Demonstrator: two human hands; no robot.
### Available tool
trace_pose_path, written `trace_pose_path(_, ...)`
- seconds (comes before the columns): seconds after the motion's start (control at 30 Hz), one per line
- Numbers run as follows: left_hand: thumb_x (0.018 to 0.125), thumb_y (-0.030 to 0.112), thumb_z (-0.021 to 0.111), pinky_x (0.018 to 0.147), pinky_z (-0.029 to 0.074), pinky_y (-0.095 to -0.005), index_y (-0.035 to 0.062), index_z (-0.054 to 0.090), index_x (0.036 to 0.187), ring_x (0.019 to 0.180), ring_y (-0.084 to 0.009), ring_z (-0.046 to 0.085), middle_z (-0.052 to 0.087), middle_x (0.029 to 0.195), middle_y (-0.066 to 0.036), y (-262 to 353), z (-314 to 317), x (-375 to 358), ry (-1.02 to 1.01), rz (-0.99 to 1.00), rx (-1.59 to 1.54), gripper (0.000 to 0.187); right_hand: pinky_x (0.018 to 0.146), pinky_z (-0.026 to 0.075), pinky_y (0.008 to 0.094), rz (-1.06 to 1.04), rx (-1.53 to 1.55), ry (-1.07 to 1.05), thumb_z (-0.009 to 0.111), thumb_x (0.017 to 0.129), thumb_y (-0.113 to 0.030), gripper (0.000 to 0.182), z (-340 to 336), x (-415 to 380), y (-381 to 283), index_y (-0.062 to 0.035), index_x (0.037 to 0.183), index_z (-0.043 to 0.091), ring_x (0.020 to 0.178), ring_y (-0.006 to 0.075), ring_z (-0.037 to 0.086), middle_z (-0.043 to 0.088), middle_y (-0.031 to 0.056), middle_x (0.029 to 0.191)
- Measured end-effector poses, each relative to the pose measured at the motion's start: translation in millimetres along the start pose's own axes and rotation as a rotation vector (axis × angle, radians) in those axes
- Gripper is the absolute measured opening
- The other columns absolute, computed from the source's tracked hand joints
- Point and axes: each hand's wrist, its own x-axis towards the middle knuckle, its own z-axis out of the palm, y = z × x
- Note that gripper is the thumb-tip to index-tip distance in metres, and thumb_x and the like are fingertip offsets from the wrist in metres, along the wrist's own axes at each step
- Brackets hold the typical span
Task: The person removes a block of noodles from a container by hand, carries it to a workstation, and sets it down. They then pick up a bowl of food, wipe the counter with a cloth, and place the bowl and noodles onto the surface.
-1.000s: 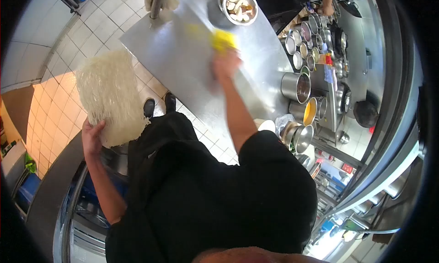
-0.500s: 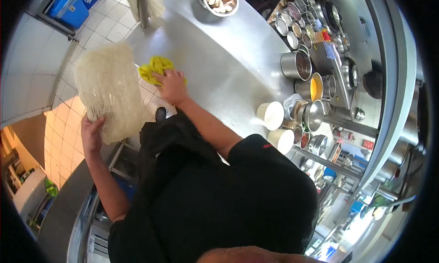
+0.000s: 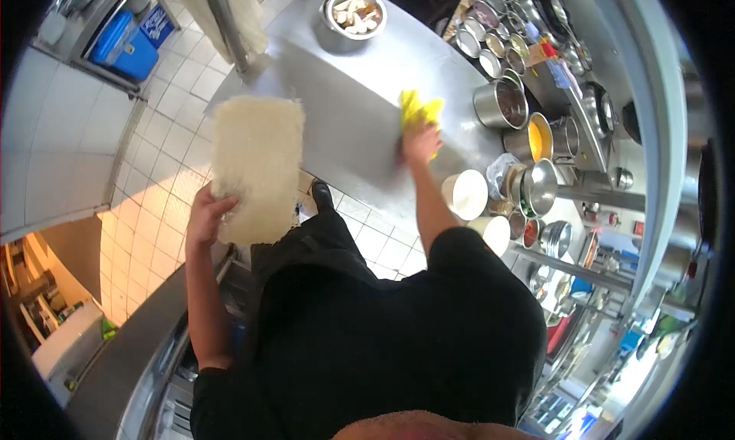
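Note:
My left hand [image 3: 205,218] grips the lower left edge of a flat, pale block of what looks like dried noodles [image 3: 260,161], thumb on top. The block is held up over the floor beside the near left end of the steel table [image 3: 337,126]. Out to the right, my right hand [image 3: 421,143] presses a crumpled yellow cloth [image 3: 412,107] onto the tabletop, with the fingers closed over it and partly blurred. A white tub [image 3: 465,195] stands just to the right of that hand.
A metal pot [image 3: 331,36] of pale cut pieces sits at the table's far end, by a metal post [image 3: 223,27]. Along the right are a second white tub [image 3: 494,235], a steel pot [image 3: 490,107] and several small metal containers. A blue bin [image 3: 126,50] stands at upper left.
My right hand has swept the yellow cloth rightward across the tabletop. The noodle block in my left hand has moved right and now faces me more squarely. The view has shifted slightly.

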Motion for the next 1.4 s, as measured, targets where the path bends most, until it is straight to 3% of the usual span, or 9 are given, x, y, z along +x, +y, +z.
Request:
trace_pose_path(0.03, 0.080, -0.001, 0.058, 0.084, 0.051, -0.0329, -0.0045, 0.058, 0.117, 0.093, -0.0206, 0.065, 0.067, 0.106, -0.012, 4.7, 10.5, 12.5, -0.060, 0.006, 0.027, 0.037, 0.091, 0.035, 0.0589, -0.176, -0.079, 0.238, 0.047, 0.093, -0.040, 0.050, 41.3, -44.1, 16.3, -0.0231, 0.140, 0.043, 0.112, 0.0375, 0.047, 0.053, 0.0182, 0.117)
trace_pose_path(0.1, 0.080, -0.001, 0.059, 0.086, 0.050, -0.0322, -0.0045, 0.058, 0.118, 0.094, -0.0197, 0.064, 0.067, 0.106, -0.011, 15.2, 30.1, 45.3, -0.195, -0.003, 0.073, 0.038, 0.096, 0.033, 0.0574, -0.229, 0.105, -0.131, 0.055, 0.088, -0.036, 0.053, -22.1, -128.1, -0.4, -0.0215, 0.137, 0.046, 0.117, 0.0386, 0.046, 0.052, 0.0198, 0.120)
trace_pose_path(0.23, 0.080, 0.001, 0.059, 0.088, 0.048, -0.0300, -0.0044, 0.057, 0.120, 0.096, -0.0178, 0.063, 0.066, 0.108, -0.010, 29.3, 84.1, 117.2, -0.413, 0.025, 0.113, 0.041, 0.090, 0.040, 0.0484, -0.509, 0.439, -0.208, 0.064, 0.081, -0.020, 0.042, -72.1, -215.9, 34.6, -0.0192, 0.123, 0.061, 0.106, 0.0384, 0.051, 0.054, 0.0201, 0.112)
trace_pose_path(0.6, 0.078, 0.003, 0.066, 0.088, 0.052, -0.0413, -0.0028, 0.054, 0.122, 0.098, -0.0251, 0.064, 0.064, 0.112, -0.013, 13.9, 243.1, 310.7, -0.874, -0.146, 0.067, 0.046, 0.091, 0.046, 0.0391, 0.520, 0.711, -0.179, 0.061, 0.083, -0.022, 0.042, -64.8, -385.3, 158.9, -0.0016, 0.119, 0.061, 0.103, 0.0357, 0.058, 0.060, 0.0247, 0.107)
trace_pose_path(0.73, 0.073, 0.008, 0.075, 0.070, 0.050, -0.0355, -0.0004, 0.064, 0.102, 0.075, -0.0190, 0.062, 0.068, 0.090, -0.008, -29.2, 249.8, 424.1, -0.659, 0.071, 0.516, 0.033, 0.092, 0.047, 0.0390, 0.815, 0.769, -0.140, 0.061, 0.082, -0.029, 0.045, -73.4, -448.4, 178.7, -0.0016, 0.118, 0.062, 0.106, 0.0363, 0.061, 0.063, 0.0253, 0.110)
trace_pose_path(0.83, 0.068, 0.023, 0.073, 0.080, 0.049, -0.0442, -0.0117, 0.055, 0.112, 0.091, -0.0421, 0.062, 0.066, 0.101, -0.025, -24.2, 250.5, 418.9, -0.194, 0.705, 1.328, 0.059, 0.085, 0.050, 0.0382, 1.050, 0.817, -0.133, 0.062, 0.082, -0.031, 0.044, -67.1, -493.6, 197.3, -0.0015, 0.115, 0.063, 0.096, 0.0328, 0.065, 0.067, 0.0228, 0.103)
trace_pose_path(0.97, 0.073, 0.026, 0.073, 0.092, 0.046, -0.0448, -0.0047, 0.054, 0.123, 0.110, -0.0430, 0.054, 0.058, 0.120, -0.027, -19.3, 264.2, 332.1, -0.070, 0.927, 1.260, 0.062, 0.074, 0.052, 0.0349, 1.377, 1.101, 0.072, 0.063, 0.083, -0.025, 0.039, -15.8, -539.4, 243.6, 0.0048, 0.110, 0.063, 0.084, 0.0247, 0.067, 0.068, 0.0182, 0.093)
trace_pose_path(1.17, 0.087, 0.006, 0.063, 0.083, 0.050, -0.0307, -0.0009, 0.056, 0.122, 0.100, -0.0222, 0.059, 0.059, 0.117, -0.014, -56.1, 310.1, 112.8, -0.292, 0.807, 0.703, 0.036, 0.067, 0.051, 0.0336, 1.399, 1.447, 0.521, 0.061, 0.085, -0.024, 0.032, -19.5, -509.1, 376.1, 0.0058, 0.097, 0.064, 0.076, 0.0205, 0.064, 0.067, 0.0128, 0.085)
trace_pose_path(1.4, 0.086, 0.008, 0.066, 0.071, 0.049, -0.0243, -0.0003, 0.062, 0.114, 0.074, -0.0108, 0.062, 0.068, 0.081, -0.003, -187.5, 426.0, -66.9, -0.708, 0.250, 0.764, 0.029, 0.066, 0.050, 0.0353, 1.283, 1.234, 0.633, 0.063, 0.085, -0.028, 0.031, -88.8, -395.9, 530.0, -0.0022, 0.101, 0.065, 0.074, 0.0210, 0.064, 0.065, 0.0148, 0.081)
